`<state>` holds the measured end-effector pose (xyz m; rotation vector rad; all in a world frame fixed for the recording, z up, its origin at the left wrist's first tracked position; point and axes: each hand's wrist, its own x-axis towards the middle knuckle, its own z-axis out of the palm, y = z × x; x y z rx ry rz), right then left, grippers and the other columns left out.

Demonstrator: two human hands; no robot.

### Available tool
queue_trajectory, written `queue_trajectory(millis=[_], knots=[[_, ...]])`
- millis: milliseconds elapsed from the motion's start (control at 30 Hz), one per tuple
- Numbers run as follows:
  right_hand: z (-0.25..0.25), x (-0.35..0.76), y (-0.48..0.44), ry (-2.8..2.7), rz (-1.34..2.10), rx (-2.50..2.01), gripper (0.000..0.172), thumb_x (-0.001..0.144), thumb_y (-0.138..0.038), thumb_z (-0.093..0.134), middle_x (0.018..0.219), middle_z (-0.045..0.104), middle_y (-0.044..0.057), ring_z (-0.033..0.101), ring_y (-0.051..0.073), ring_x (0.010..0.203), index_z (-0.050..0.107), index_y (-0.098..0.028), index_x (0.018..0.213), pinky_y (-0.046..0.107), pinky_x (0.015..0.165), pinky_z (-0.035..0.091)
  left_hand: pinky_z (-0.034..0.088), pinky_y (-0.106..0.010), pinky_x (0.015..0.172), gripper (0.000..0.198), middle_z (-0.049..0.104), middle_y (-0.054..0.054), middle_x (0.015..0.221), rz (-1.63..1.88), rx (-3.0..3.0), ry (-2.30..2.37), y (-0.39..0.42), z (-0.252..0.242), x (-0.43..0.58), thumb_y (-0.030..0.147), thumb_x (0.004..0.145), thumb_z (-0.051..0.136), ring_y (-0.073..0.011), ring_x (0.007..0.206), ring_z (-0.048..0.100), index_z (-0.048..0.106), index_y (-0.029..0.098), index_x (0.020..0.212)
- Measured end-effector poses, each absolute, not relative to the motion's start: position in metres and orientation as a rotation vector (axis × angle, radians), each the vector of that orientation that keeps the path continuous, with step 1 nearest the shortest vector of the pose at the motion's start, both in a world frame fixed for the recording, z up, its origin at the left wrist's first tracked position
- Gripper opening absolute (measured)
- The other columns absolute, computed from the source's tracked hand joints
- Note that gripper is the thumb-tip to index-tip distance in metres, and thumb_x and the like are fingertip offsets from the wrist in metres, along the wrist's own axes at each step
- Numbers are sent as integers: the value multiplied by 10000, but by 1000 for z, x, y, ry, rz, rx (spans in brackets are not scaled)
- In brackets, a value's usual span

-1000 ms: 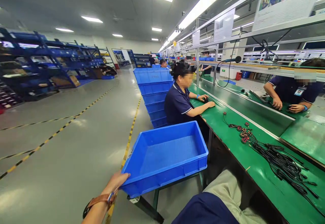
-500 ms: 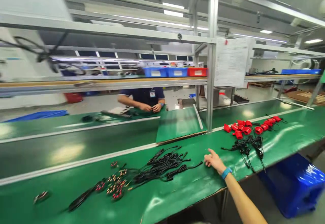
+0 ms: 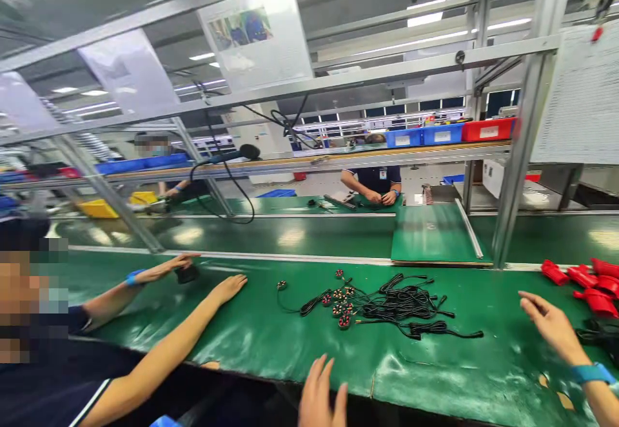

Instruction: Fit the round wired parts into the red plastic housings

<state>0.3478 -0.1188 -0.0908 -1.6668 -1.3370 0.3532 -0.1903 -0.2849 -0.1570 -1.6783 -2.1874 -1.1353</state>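
While a seated co-worker's hands (image 3: 193, 278) rest nearby, the worker's left hand (image 3: 322, 395) and right hand (image 3: 551, 324) hover open and empty over the green tabletop (image 3: 271, 343), flanking a tangle of black cables (image 3: 401, 304); red parts (image 3: 585, 282) lie just beyond the right hand.

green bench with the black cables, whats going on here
A person sits at a long green work table with both hands empty. The left hand rests at the near edge and the right hand hovers open over the surface. Between them lies a tangled bundle of black cables with small round red-dotted connectors. Red plastic caps sit at the far right. A seated co-worker's hands lie flat on the table to the left.
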Motion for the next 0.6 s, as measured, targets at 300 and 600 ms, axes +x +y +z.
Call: queue_trajectory(millis=[300, 600], knots=[[-179, 282, -104, -1590, 419, -1846, 739, 764, -754, 416, 935, 729, 139, 691, 362, 840, 704, -193, 1149, 519, 787, 565, 251, -585, 1236, 768, 217, -283, 1640, -732, -1610, -2535, -156, -168, -189, 505, 947, 446, -439, 1532, 196, 355, 6, 1525], [-83, 33, -39, -2387, 524, -1203, 684, 950, -567, 485, 1501, 515, 170, 364, 366, 1463, 528, -117, 1463, 545, 1215, 280, 235, -536, 1260, 781, 147, -227, 1679, -667, -1716, -2516, -169, -175, -188, 527, 965, 435, -380, 1551, 182, 304, 46, 1566]])
